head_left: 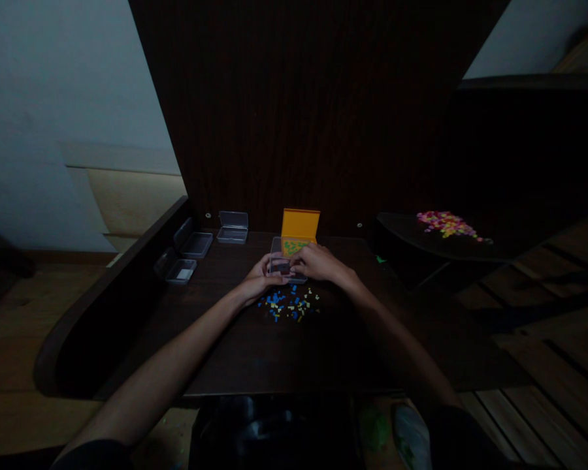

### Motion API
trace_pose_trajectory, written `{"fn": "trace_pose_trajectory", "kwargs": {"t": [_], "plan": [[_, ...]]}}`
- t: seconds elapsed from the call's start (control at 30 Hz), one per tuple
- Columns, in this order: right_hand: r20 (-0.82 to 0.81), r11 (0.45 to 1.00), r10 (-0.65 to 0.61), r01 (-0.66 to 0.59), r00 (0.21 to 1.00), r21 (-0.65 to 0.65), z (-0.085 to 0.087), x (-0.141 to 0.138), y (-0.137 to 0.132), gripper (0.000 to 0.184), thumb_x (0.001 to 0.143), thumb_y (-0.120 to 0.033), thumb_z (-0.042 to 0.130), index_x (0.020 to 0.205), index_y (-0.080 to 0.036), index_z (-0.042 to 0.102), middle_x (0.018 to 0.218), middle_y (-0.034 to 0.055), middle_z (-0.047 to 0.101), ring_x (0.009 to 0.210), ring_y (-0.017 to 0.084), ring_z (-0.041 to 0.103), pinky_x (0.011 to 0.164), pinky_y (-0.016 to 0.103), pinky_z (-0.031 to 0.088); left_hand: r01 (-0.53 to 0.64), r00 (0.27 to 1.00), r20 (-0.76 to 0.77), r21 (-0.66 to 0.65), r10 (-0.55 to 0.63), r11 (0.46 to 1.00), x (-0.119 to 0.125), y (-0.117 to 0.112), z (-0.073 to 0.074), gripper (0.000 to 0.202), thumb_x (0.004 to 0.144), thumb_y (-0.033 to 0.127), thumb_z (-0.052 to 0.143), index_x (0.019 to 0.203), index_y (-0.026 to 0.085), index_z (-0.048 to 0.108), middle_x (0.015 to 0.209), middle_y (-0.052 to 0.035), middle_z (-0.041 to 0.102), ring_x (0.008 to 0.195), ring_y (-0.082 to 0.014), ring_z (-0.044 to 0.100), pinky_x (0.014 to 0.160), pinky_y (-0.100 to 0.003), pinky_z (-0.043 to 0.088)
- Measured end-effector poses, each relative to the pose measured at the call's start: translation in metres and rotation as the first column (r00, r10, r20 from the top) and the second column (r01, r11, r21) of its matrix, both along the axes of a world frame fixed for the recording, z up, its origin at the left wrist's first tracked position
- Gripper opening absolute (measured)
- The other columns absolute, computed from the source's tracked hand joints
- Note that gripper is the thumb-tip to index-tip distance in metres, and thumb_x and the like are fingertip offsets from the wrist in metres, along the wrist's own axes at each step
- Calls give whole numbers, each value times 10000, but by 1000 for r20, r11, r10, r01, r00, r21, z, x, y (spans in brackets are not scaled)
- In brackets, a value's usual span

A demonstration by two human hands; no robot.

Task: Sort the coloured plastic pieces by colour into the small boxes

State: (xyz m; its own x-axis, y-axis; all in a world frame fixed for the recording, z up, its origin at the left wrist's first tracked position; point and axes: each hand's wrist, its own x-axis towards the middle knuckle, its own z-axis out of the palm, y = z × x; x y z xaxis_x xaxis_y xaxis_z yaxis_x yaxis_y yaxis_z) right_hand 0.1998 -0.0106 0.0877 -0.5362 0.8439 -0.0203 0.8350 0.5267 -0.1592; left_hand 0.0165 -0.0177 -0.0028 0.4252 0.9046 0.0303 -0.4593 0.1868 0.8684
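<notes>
My left hand (263,275) is wrapped round the left side of a clear plastic box (276,247) with its lid raised. Over the right part of that box is my right hand (313,262), its fingers pinched together at the opening; whatever they hold is too small to make out. Just behind stands a yellow box (300,224), lid up, with green pieces (292,247) inside, partly covered by my right hand. Small blue, yellow and pale pieces (288,305) lie scattered on the table in front of my hands.
Several open clear boxes stand at the left: one at the back (233,235), one by the side rail (198,245), one nearer with something white inside (180,271). Pink and yellow pieces (448,225) are heaped on a dark ledge at right. A dark panel (318,117) rises behind the table (215,365).
</notes>
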Motion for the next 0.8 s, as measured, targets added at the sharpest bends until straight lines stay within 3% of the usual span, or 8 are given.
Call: {"fn": "trace_pose_trajectory", "kwargs": {"t": [0.4,0.8], "plan": [[21,999,48,-48,999,7,-1,-4,1,214,830,-203,622,995,-229,755,888,46,733,803,168,629,624,236,365,13,1000,5,12,-14,1000,-1,3,-2,651,550,-27,802,1121,184,571,1089,-34,659,973,-182,667,1117,-559,337],[71,997,28,-33,997,65,-5,-4,0,280,929,-246,484,1026,-219,745,947,79,736,826,182,638,669,249,391,51,997,60,-9,-50,999,1,1,-1,617,563,-52,779,1088,187,562,1094,-21,659,968,-206,698,1115,-551,354]]}}
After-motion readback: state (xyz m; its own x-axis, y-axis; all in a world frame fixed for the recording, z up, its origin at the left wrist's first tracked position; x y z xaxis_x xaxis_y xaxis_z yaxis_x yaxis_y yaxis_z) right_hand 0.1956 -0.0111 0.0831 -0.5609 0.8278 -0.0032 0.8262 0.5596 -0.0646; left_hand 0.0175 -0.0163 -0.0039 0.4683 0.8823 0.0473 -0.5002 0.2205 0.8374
